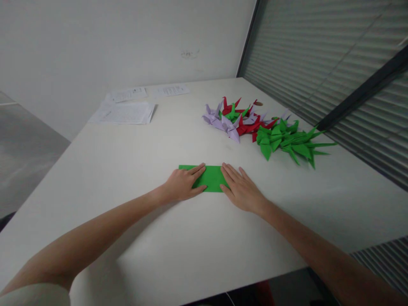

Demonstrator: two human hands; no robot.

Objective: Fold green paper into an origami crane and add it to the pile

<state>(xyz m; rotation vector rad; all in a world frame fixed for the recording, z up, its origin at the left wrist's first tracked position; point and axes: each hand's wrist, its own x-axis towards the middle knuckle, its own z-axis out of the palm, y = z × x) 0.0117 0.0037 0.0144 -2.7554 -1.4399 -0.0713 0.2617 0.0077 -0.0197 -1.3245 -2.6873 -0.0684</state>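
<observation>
A green sheet of paper (213,178), in a long rectangle that looks folded, lies flat on the white table in front of me. My left hand (185,182) rests on its left part, fingers stretched out and thumb apart along the near edge. On the right end lies my right hand (240,187), also flat with its fingers spread. Both palms cover the ends of the paper, so its right edge is hidden. Between the two hands the middle of the green paper shows.
Folded paper cranes stand in a pile at the back right: purple ones (231,127), red ones (253,126) and green ones (287,138). Printed papers (127,112) lie at the back left. A wall closes the far side, and window blinds (318,55) run along the right.
</observation>
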